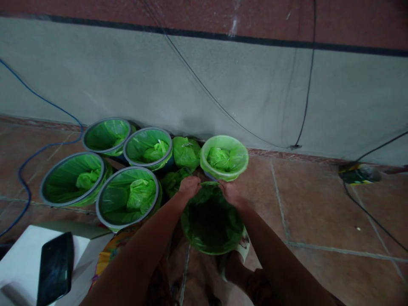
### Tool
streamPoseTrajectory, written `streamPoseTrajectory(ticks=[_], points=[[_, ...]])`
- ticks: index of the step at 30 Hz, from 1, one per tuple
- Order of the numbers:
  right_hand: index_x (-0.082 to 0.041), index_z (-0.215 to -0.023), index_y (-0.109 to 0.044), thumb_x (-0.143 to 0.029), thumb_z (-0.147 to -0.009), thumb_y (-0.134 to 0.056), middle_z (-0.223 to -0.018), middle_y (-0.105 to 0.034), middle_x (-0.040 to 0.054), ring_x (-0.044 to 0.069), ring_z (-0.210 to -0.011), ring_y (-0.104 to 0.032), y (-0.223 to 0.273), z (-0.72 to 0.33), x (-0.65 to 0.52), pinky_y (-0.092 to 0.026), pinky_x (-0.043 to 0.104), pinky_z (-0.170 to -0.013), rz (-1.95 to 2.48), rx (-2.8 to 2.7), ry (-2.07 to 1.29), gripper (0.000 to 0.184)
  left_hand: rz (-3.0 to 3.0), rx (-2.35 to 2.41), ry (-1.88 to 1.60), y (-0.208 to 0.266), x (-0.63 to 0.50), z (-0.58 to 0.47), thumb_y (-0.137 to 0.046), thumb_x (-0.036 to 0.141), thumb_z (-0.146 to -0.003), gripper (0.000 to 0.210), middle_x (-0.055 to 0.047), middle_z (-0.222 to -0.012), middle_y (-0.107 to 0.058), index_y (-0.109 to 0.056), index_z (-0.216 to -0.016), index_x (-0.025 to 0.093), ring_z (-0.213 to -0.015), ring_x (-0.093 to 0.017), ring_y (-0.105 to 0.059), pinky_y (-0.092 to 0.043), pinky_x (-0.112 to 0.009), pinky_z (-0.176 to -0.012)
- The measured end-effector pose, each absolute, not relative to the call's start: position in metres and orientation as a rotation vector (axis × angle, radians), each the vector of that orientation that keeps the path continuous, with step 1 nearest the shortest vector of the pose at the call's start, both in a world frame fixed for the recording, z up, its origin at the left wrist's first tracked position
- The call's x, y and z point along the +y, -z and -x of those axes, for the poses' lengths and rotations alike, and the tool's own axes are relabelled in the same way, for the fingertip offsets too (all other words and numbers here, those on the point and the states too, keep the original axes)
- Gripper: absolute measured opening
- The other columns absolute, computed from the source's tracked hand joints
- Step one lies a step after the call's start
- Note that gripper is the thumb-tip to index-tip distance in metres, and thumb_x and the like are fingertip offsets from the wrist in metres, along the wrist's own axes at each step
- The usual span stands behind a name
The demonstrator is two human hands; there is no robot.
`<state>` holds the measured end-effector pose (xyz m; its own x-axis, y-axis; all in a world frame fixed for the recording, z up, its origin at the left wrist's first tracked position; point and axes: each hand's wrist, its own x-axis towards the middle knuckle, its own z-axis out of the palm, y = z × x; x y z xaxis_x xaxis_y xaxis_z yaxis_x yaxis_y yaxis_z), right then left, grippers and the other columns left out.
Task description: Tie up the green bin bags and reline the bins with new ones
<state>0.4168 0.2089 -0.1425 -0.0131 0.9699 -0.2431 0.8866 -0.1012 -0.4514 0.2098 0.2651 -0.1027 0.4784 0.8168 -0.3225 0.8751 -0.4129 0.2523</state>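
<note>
Between my arms is a round bin (212, 250) lined with a green plastic bag, its inside dark. My left hand (190, 187) is closed on the far left of its rim, and my right hand (230, 192) grips the far right. The fingertips are mostly hidden. Just beyond stands a pale bin (242, 163) with a green liner and a bunched green bag (219, 159) inside. A tied green bag (186, 153) sits left of it on the floor, with more green plastic (174, 180) in front.
Several grey-rimmed bins (99, 210) with green liners stand at the left. A phone (55, 267) lies on a white box (19, 250). A blue cable (24, 182) and black cables (307, 93) run by the wall (127, 68). A dark packet (360, 174) lies at the right.
</note>
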Motion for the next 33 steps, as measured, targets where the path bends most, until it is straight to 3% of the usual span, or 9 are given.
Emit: streamPoseTrajectory(ticks=[11, 13, 16, 18, 24, 28, 33], points=[[-0.017, -0.123, -0.062, -0.029, -0.097, -0.040, -0.102, -0.073, 0.0125, 0.022, -0.096, -0.068, 0.137, -0.419, 0.198, -0.048, 0.028, -0.083, 2.297, -1.976, -0.758, 0.036, -2.304, 1.505, 0.299, 0.098, 0.257, -0.214, -0.057, 0.029, -0.086, 0.022, -0.009, -0.111, -0.070, -0.068, -0.103, 0.020, -0.109, -0.022, -0.063, -0.048, -0.030, -0.093], [-0.016, -0.125, -0.061, -0.028, -0.095, -0.043, -0.106, -0.072, 0.0137, 0.024, -0.098, -0.067, 0.132, -0.418, 0.198, -0.048, 0.030, -0.084, 2.289, -1.976, -0.759, 0.036, -2.278, 1.504, 0.300, 0.092, 0.259, -0.213, -0.064, 0.036, -0.082, 0.034, -0.010, -0.117, -0.068, -0.065, -0.112, 0.019, -0.113, -0.024, -0.061, -0.047, -0.032, -0.096], [-0.016, -0.133, -0.054, -0.027, -0.090, -0.053, -0.119, -0.068, 0.0143, 0.025, -0.109, -0.063, 0.123, -0.414, 0.201, -0.047, 0.031, -0.092, 2.211, -1.962, -0.708, 0.044, -2.203, 1.499, 0.330, 0.082, 0.265, -0.207, -0.078, 0.047, -0.066, 0.073, -0.012, -0.131, -0.061, -0.054, -0.130, 0.021, -0.120, -0.029, -0.057, -0.046, -0.035, -0.099], [-0.016, -0.136, -0.051, -0.026, -0.089, -0.054, -0.126, -0.064, 0.0135, 0.024, -0.116, -0.060, 0.119, -0.410, 0.208, -0.045, 0.032, -0.098, 2.114, -1.984, -0.684, 0.048, -2.162, 1.490, 0.363, 0.075, 0.271, -0.200, -0.080, 0.050, -0.060, 0.084, -0.013, -0.134, -0.059, -0.051, -0.134, 0.022, -0.122, -0.030, -0.056, -0.046, -0.035, -0.099], [-0.019, -0.117, -0.067, -0.016, -0.088, -0.049, -0.116, -0.070, 0.0096, 0.023, -0.107, -0.064, 0.126, -0.393, 0.233, -0.047, 0.032, -0.094, 1.895, -2.184, -0.807, 0.034, -2.160, 1.440, 0.397, 0.070, 0.275, -0.183, -0.056, 0.042, -0.086, 0.036, -0.009, -0.122, -0.068, -0.066, -0.115, 0.022, -0.112, -0.024, -0.063, -0.049, -0.029, -0.093], [-0.018, -0.103, -0.073, -0.008, -0.085, -0.044, -0.103, -0.073, 0.0087, 0.024, -0.100, -0.066, 0.137, -0.392, 0.235, -0.048, 0.032, -0.089, 1.942, -2.188, -0.755, 0.036, -2.184, 1.455, 0.455, 0.073, 0.262, -0.185, -0.056, 0.034, -0.088, 0.030, -0.009, -0.120, -0.068, -0.068, -0.112, 0.022, -0.114, -0.024, -0.063, -0.049, -0.029, -0.093], [-0.019, -0.102, -0.073, -0.015, -0.088, -0.046, -0.101, -0.073, 0.0072, 0.023, -0.100, -0.064, 0.135, -0.394, 0.233, -0.048, 0.033, -0.090, 1.971, -2.174, -0.749, 0.031, -2.170, 1.548, 0.489, 0.074, 0.249, -0.192, -0.057, 0.026, -0.086, 0.028, -0.015, -0.115, -0.069, -0.068, -0.109, 0.016, -0.110, -0.027, -0.065, -0.052, -0.035, -0.090]])
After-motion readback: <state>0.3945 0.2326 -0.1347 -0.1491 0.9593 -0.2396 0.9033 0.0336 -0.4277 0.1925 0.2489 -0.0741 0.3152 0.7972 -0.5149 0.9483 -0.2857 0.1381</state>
